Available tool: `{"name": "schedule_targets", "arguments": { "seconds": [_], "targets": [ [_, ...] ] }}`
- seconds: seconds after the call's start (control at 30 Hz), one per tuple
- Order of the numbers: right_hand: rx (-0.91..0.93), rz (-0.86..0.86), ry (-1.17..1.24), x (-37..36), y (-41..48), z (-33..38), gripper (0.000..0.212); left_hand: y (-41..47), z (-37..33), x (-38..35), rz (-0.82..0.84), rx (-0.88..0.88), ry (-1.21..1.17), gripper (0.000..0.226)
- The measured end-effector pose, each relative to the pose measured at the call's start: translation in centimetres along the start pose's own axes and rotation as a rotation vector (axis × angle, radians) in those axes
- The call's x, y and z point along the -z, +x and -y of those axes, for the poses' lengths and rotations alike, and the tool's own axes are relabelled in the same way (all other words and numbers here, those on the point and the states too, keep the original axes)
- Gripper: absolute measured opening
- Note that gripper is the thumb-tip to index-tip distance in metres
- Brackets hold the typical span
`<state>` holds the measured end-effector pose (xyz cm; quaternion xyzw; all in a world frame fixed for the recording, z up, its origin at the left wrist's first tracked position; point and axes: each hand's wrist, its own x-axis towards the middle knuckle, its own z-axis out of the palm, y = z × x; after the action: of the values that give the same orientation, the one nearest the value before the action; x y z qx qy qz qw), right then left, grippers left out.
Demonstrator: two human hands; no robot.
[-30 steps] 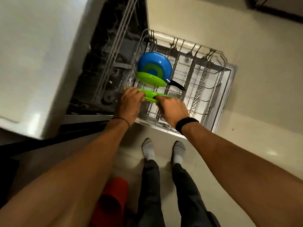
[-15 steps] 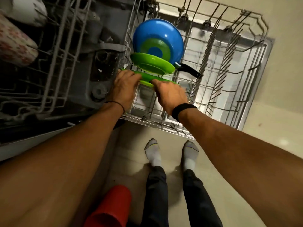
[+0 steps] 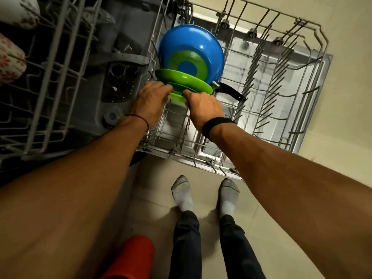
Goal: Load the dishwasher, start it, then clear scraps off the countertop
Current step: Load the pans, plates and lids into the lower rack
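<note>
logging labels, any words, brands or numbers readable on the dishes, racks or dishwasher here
None can be read.
The blue bowl, the green plate gripped by the left hand and right hand, the lower rack, the black wristband and the red cup show no lettering.
The floral cup in the upper rack bears only a red pattern.

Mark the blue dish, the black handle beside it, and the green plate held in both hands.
blue dish (image 3: pixel 181 41): head view, on its upper blue wall.
black handle (image 3: pixel 231 92): head view, on the middle of the handle.
held green plate (image 3: pixel 177 97): head view, on the exposed strip of its rim.
</note>
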<state>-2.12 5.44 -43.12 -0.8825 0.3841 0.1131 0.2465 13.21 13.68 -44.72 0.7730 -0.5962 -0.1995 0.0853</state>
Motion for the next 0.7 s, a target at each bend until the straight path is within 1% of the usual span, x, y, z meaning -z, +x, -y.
{"name": "schedule_targets", "arguments": {
  "seconds": [0.1,0.2,0.3,0.4,0.47,0.53,0.6,0.63,0.7],
  "targets": [
    [-0.012,0.024,0.003,0.2,0.8,-0.3,0.034,0.1,-0.5,0.0,-0.051,0.025,0.015,0.017],
    [-0.039,0.041,-0.018,-0.1,1.1,-1.1,0.035,-0.9,-1.6,-0.6,-0.135,0.038,0.027,0.033],
    [-0.040,0.040,-0.027,-0.4,1.5,-1.5,0.033,-1.9,-2.2,-1.6,-0.112,0.056,0.032,0.049],
    [0.016,-0.043,-0.034,-1.3,1.3,-1.6,0.032,-2.1,-1.7,-2.1,-0.093,0.053,0.076,0.057],
    [0.034,-0.136,-0.030,-2.4,-0.1,-1.9,0.044,-2.0,-1.6,-2.1,-0.079,0.049,0.123,0.058],
    [0.041,-0.204,-0.056,-3.6,-2.2,-2.1,0.067,-2.0,-1.7,-2.0,-0.071,0.047,0.163,0.058],
    [0.064,-0.206,-0.125,-4.4,-3.5,-2.3,0.084,-2.1,-1.9,-1.9,-0.067,0.052,0.191,0.059],
    [0.071,-0.192,-0.152,-4.6,-3.7,-2.5,0.087,-2.2,-2.0,-1.9,-0.060,0.058,0.204,0.060],
    [0.070,-0.146,-0.170,-4.6,-3.7,-2.5,0.086,-2.2,-2.2,-2.1,-0.035,0.066,0.237,0.063]
  ]
}}
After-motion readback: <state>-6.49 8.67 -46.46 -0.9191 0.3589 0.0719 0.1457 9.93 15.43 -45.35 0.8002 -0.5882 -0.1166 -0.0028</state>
